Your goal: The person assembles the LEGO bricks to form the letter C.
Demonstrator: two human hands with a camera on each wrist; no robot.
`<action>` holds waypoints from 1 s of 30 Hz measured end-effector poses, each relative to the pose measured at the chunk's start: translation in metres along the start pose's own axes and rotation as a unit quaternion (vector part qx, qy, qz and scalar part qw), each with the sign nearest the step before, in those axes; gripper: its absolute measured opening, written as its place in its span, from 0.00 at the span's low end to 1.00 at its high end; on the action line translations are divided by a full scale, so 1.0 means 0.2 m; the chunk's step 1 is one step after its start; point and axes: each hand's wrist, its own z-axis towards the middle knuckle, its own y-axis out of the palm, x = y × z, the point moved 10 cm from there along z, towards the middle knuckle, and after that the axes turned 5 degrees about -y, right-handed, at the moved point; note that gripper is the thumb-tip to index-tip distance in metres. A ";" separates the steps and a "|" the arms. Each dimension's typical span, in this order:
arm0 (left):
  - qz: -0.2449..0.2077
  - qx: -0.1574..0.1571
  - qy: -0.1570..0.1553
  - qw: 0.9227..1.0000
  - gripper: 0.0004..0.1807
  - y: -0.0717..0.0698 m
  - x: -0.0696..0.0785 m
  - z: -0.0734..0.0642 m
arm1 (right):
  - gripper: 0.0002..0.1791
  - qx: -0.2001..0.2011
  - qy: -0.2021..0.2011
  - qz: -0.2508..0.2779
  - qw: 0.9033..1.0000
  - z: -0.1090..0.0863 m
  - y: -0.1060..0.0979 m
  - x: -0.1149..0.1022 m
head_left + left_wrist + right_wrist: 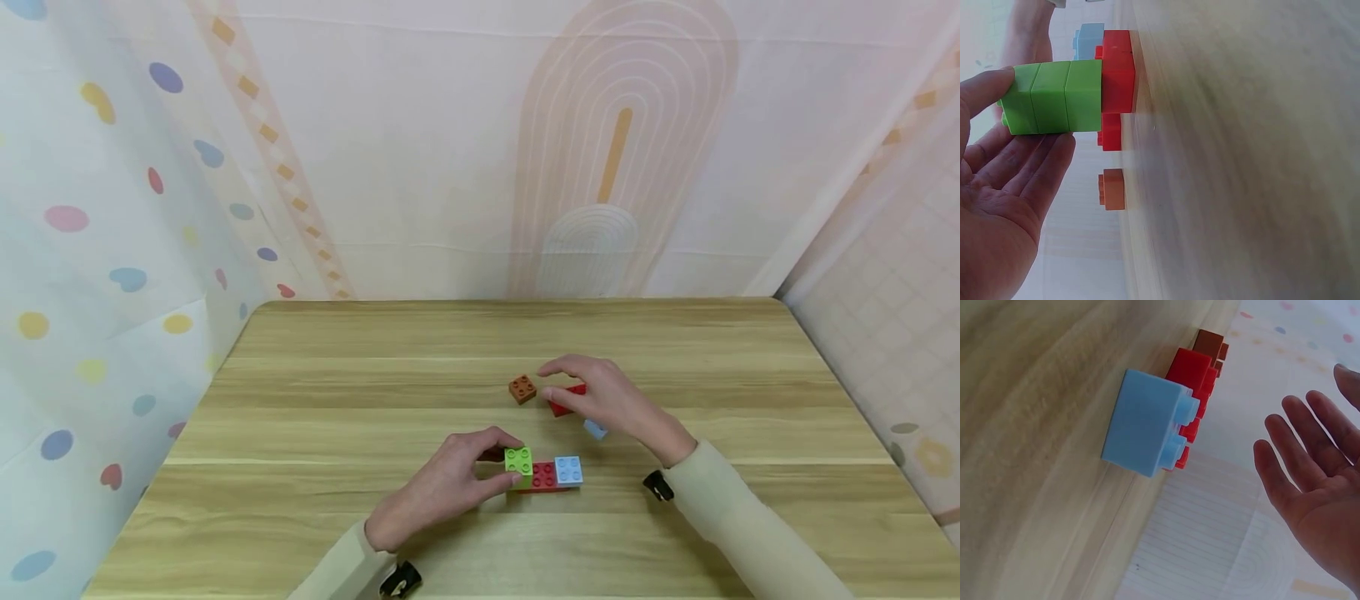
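The left hand (442, 473) pinches a green tower (518, 460) made of three blocks, with the thumb on its near side and a finger on its far side. The green tower stands upright on the left end of a long red brick (543, 475), which lies on the wooden tabletop (337, 392). To the right of the green tower, on the other end of this same brick, sits a light blue block (568, 469); red studs are visible between the two. The right hand (611, 396) is beyond the green tower and to its right, with the fingers spread and the thumb apart, near a loose red block (561, 408). Another light blue block (595, 429), partly covered by this hand, also lies beyond the green tower and to its right. A brown block (522, 388) lies almost straight behind the green tower.
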 end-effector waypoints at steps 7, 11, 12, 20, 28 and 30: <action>-0.001 0.002 0.003 1.000 0.15 0.00 0.00 0.00 | 0.22 -0.041 0.004 0.014 0.999 0.06 0.06 0.02; 0.001 0.002 0.002 1.000 0.15 0.00 0.00 0.00 | 0.24 -0.065 0.007 0.008 0.998 0.09 0.09 0.03; 0.001 0.002 0.003 1.000 0.16 0.00 0.00 0.00 | 0.24 -0.072 0.009 0.007 0.997 0.10 0.10 0.03; 0.005 0.000 -0.002 1.000 0.16 0.00 0.00 -0.01 | 0.26 -0.115 0.020 -0.002 0.993 0.17 0.18 0.07; 0.008 0.003 0.001 1.000 0.17 -0.01 0.00 -0.01 | 0.26 -0.137 0.028 -0.013 0.990 0.23 0.23 0.09; 0.009 0.004 0.002 1.000 0.17 -0.01 0.01 -0.02 | 0.26 -0.144 0.028 -0.023 0.989 0.24 0.24 0.09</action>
